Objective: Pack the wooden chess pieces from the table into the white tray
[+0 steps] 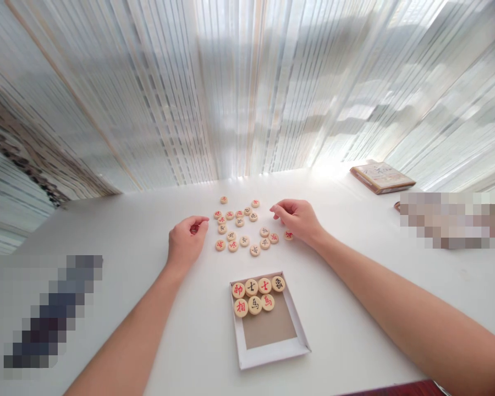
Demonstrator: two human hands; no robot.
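Round wooden Chinese chess pieces (244,241) with red or black characters lie scattered on the white table. My left hand (186,242) rests just left of them, fingers curled in and closed, with nothing visible in them. On the right side of the pieces, my right hand (299,217) is loosely closed, thumb near the forefinger, also showing nothing held. One red-lettered piece (288,235) lies right by its underside. Closer to me is an open shallow box (270,349); several pieces (254,305) sit in two rows at its far end, the front row shorter.
A flat, printed box (383,177) lies at the table's back right. Blurred-out items lie at the left (53,313) and right (449,220). Striped curtains (239,88) hang along the far edge. A dark red edge (396,389) shows at the bottom right.
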